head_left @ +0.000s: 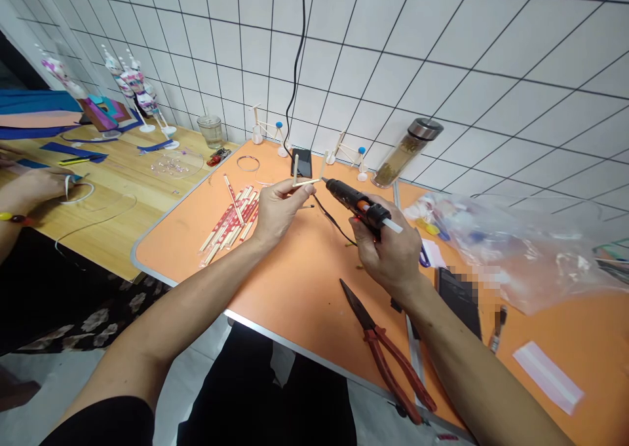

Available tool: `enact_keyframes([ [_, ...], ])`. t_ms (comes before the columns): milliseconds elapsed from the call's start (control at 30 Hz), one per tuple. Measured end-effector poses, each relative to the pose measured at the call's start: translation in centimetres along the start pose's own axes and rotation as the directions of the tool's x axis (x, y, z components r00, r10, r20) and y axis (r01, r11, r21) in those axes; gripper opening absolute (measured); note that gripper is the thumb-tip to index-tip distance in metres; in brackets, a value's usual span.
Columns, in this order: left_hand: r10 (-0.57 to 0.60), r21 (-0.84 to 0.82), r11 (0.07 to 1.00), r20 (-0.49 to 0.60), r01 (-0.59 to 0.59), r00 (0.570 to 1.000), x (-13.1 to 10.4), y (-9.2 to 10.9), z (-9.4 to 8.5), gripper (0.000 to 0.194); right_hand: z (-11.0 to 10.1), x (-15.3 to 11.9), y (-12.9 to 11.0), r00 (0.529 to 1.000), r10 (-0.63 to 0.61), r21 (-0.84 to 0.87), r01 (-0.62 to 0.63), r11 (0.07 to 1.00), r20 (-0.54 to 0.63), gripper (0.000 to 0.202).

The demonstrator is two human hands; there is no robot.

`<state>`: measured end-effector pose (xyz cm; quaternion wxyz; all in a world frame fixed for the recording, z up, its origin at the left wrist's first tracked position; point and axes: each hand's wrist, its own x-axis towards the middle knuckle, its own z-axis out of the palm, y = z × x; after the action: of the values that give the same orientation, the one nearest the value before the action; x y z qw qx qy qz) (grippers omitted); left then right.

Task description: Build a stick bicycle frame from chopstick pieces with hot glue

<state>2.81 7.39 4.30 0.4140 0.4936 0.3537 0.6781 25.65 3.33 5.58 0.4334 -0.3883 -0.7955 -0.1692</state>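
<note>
Between thumb and fingers, my left hand (279,211) pinches a small frame of pale wooden sticks (308,183), with two short pieces standing up from it. My right hand (388,243) is wrapped round a black hot glue gun (356,202), a white glue stick protruding from its rear. The gun's nozzle points at the right end of the frame, touching or very close to it. Left of my left hand lies a pile of chopsticks in red and white wrappers (230,220). Red-handled pliers (381,344) rest on the orange table (295,272) below my right hand.
Two stick models with blue balls (279,125) (362,150) stand by the wall, near a phone (301,163) and a tilted tea bottle (407,152). A plastic bag (521,249) and dark tablet (458,298) lie right. At left, another person's hand (37,189) works at a wooden table (118,226).
</note>
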Motion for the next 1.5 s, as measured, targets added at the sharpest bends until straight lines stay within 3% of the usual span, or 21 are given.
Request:
enact_keyframes([
  [200,-0.058,-0.071,0.996,-0.005,0.058,0.998,0.3,0.2,0.0,0.028,0.0,0.3,-0.3,0.998,0.048,0.071,-0.046,0.996,-0.034,0.038],
  [367,-0.139,-0.154,0.979,-0.018,0.135,0.99,0.8,-0.3,-0.1,0.042,-0.5,0.5,-0.3,0.97,0.242,0.116,-0.241,0.964,0.009,0.033],
  [533,-0.172,-0.202,0.966,-0.024,0.164,0.985,1.1,-0.8,-0.3,0.039,-1.0,0.8,-0.5,0.942,0.333,0.229,-0.331,0.915,0.029,0.033],
  [700,-0.175,-0.212,0.963,-0.03,0.165,0.984,1.1,-0.7,-0.3,0.036,-1.1,1.0,-0.9,0.94,0.336,0.299,-0.337,0.893,0.057,0.031],
  [967,-0.177,-0.157,0.972,0.003,0.175,0.984,1.0,-0.8,-0.3,0.039,-1.0,0.9,-0.9,0.946,0.32,0.241,-0.325,0.915,0.058,0.035],
  [1500,-0.212,-0.216,0.953,0.03,0.213,0.977,1.2,-0.6,-0.2,0.042,-1.0,0.7,-0.8,0.938,0.342,0.298,-0.341,0.891,0.05,0.03],
])
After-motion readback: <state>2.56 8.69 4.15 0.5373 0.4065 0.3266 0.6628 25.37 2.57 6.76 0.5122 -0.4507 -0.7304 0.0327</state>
